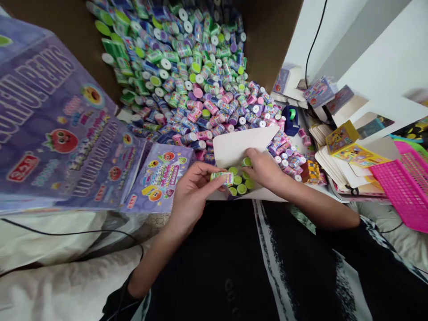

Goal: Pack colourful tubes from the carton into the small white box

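Note:
My left hand (195,194) pinches a small candy bottle (222,179) with a printed label, holding it sideways at the left side of an open box. My right hand (262,169) grips another green-capped candy bottle (246,162) at the box's far right corner. Inside the box, several bottles stand upright with lime-green caps (237,180) facing up. The white lid flap (239,142) of the box is raised behind them. My fingers hide parts of both held bottles, and the box's near wall is mostly out of sight.
A large heap of candy bottles (187,89) spills from a brown carton (270,40). Purple printed boxes (157,174) stand at left. Rightward are a blue tape dispenser (290,121), yellow cartons (363,154), white card pieces (341,167) and a pink basket (403,183).

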Available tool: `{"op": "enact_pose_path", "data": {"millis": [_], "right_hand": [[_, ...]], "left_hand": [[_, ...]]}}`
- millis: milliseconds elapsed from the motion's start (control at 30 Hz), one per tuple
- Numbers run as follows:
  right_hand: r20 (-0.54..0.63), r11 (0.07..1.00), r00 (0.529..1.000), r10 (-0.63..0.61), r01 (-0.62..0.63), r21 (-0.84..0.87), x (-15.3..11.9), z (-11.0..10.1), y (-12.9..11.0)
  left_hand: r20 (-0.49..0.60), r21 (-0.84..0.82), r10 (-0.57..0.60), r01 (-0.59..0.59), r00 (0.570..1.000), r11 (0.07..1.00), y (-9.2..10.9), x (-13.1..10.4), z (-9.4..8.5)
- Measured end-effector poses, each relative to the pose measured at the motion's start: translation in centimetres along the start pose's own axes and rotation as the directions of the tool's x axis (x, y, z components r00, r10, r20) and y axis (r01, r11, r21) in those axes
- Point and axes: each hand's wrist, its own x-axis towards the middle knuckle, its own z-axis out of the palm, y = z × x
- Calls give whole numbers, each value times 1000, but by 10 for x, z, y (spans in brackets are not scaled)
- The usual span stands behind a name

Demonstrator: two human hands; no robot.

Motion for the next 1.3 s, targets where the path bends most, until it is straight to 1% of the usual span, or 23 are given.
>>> {"op": "enact_pose_path", "data": {"millis": [100,200,333,433,500,567,600,633,667,700,733,800,833,867,933,1033,1067,1100,1133,1200,1233,1267,1300], "right_hand": [[84,999,996,14,-18,45,5,6,1],[189,993,982,-17,-6,119,11,13,4],[215,968,975,-54,-2,249,18,19,10],[249,928,967,-59,-39,371,19,18,17],[216,927,975,-44,-41,372,16,13,21],[71,929,994,-79,47,368,8,7,24],[-20,910,993,-119,118,398,2,3,24],[-95,865,981,-169,194,462,-4,-1,24],[-137,789,966,-221,260,557,-11,-4,23],[-143,685,949,-280,302,663,-16,-7,21],[-126,566,932,-341,310,764,-21,-10,19],[-84,361,900,-428,256,897,-26,-13,16],[-71,302,896,-439,221,927,-26,-15,17],[-70,272,903,-424,201,941,-25,-17,19],[-99,286,931,-351,207,936,-20,-22,28],[-138,355,954,-267,230,906,-15,-28,46],[-132,347,956,-263,221,911,-14,-28,50],[-119,321,956,-269,206,925,-15,-28,52],[-105,284,953,-285,189,940,-16,-26,52],[-102,228,936,-336,186,956,-18,-21,47],[-114,238,924,-366,212,948,-20,-20,43],[-133,284,908,-396,259,923,-22,-20,38],[-159,359,890,-427,329,874,-23,-21,34]], "left_hand": [[-2,-6,-4,4,1000,1000,0,-1,0],[1,-7,-14,14,1000,1000,1,-2,0],[-3,-18,-7,7,1000,1000,1,-2,2],[-9,-8,8,-8,1000,1000,2,-1,3],[-15,12,26,-26,1000,1000,2,-1,3],[-12,34,48,-48,999,998,2,-2,4],[-7,45,62,-61,998,997,2,-2,5],[1,55,80,-80,997,995,1,-2,6],[10,63,103,-103,995,993,0,-1,7],[23,71,129,-130,991,989,0,-1,9],[39,81,159,-162,987,984,-1,0,12],[75,119,216,-224,973,967,-2,2,16],[91,147,234,-246,968,958,-2,3,17],[99,174,252,-266,963,948,-2,3,18],[78,225,298,-308,951,924,-2,4,17],[-53,300,424,-390,904,871,-5,4,10],[-87,323,442,-395,893,860,-6,3,8],[-92,336,435,-383,896,860,-6,1,7],[-60,337,404,-362,913,869,-7,0,7],[70,343,302,-307,951,888,-6,-3,10],[131,357,263,-293,956,887,-5,-3,13],[171,375,241,-289,956,881,-4,-3,17],[185,394,230,-287,955,873,-3,-2,21]]}}
